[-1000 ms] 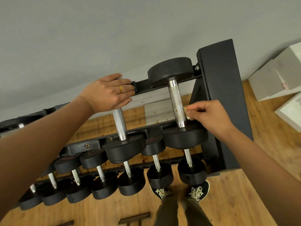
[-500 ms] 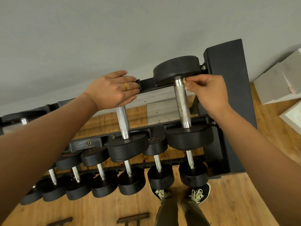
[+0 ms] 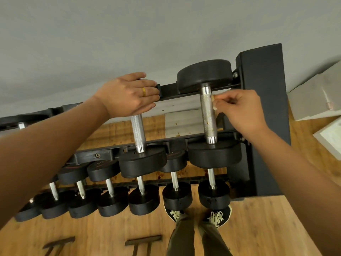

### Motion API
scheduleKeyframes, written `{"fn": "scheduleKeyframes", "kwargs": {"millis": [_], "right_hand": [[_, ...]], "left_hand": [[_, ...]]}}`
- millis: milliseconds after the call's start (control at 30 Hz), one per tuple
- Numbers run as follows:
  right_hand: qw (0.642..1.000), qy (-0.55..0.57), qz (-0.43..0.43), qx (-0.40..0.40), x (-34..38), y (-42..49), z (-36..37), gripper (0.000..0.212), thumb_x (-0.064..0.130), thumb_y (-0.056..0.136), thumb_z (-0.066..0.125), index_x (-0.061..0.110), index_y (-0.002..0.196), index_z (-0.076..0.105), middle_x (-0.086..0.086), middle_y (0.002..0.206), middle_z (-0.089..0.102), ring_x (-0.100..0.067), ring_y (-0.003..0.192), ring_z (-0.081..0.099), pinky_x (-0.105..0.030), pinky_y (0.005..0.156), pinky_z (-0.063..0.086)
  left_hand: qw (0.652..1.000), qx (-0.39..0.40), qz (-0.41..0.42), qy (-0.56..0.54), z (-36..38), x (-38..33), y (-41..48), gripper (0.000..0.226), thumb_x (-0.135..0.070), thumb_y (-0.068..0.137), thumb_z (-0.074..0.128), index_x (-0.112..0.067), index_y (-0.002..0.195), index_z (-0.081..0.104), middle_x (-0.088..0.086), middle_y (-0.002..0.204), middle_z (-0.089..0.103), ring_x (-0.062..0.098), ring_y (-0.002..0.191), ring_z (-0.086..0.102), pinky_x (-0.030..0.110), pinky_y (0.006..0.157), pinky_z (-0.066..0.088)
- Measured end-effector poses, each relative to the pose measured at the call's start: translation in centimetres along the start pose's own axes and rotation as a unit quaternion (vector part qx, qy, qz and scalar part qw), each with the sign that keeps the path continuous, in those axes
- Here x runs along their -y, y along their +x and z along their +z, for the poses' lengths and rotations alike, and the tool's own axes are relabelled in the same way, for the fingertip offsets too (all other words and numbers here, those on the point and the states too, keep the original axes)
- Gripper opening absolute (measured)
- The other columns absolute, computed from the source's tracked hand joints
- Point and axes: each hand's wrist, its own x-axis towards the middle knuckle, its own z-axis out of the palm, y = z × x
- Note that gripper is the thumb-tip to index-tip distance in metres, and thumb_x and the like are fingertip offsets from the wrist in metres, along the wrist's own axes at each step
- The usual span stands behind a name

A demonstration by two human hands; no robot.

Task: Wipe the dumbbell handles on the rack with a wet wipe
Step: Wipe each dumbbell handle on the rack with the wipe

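Right of centre, the soft, limp wet wipe (image 3: 214,102) is pinched by the right hand (image 3: 241,111) against the rigid, knurled handle (image 3: 208,117), and is judged best held bunched at the fingertips. The left hand (image 3: 129,96) is laid, fingers relaxed, at upper centre.

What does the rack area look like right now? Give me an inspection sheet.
Surface: black rack, two loaded tiers.
Job's things: wet wipe against the rightmost top handle, which shows brown specks.
Clutter: two dark T-shaped pieces on the floor.
Hands: right hand pinches the wipe; left hand lies flat over the neighbouring dumbbell's far end.
Cables: nothing seen.
Surroundings: grey wall, wooden floor, white boxes at right.
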Motion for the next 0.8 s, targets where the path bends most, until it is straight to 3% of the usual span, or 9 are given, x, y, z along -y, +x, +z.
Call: {"fn": "scheduleKeyframes", "kwargs": {"millis": [200,333,567,800], "right_hand": [[0.999,-0.012,0.036,0.020,-0.9,-2.0,-0.1,0.009,0.010,0.088,0.072,0.014,0.092,0.079,0.002,0.085,0.076,-0.015,0.082,0.072,-0.038,0.086,0.059],[0.991,-0.068,0.071,0.087,-1.7,-5.7,-1.1,0.010,0.012,0.085,0.077,0.021,0.090,0.080,0.012,0.084,0.075,-0.001,0.084,0.069,-0.025,0.087,0.057],[0.998,0.001,0.060,0.033,-0.4,-2.0,-0.5,0.012,0.010,0.087,0.074,0.014,0.097,0.080,0.007,0.087,0.076,-0.003,0.082,0.071,-0.015,0.078,0.055],[0.971,-0.027,0.154,0.181,-1.5,-3.9,-2.7,0.011,0.010,0.082,0.079,0.016,0.091,0.080,0.006,0.085,0.077,-0.006,0.084,0.072,-0.019,0.082,0.055]], "left_hand": [[1.000,0.001,0.002,-0.004,-0.1,0.0,0.1,0.028,-0.027,0.106,0.058,-0.009,0.121,0.074,0.010,0.122,0.073,0.028,0.120,0.067,0.047,0.110,0.047],[1.000,0.001,0.001,-0.001,-0.2,-0.1,0.0,0.030,-0.027,0.107,0.056,-0.008,0.123,0.073,0.011,0.122,0.073,0.029,0.121,0.067,0.047,0.109,0.047],[1.000,0.007,0.005,0.005,-0.5,-0.1,0.2,0.030,-0.026,0.107,0.056,-0.007,0.123,0.072,0.012,0.122,0.073,0.030,0.120,0.067,0.048,0.108,0.049],[1.000,-0.002,0.004,0.002,-0.5,-0.1,0.1,0.029,-0.025,0.106,0.057,-0.007,0.123,0.072,0.011,0.121,0.074,0.030,0.121,0.067,0.046,0.109,0.046]]}}
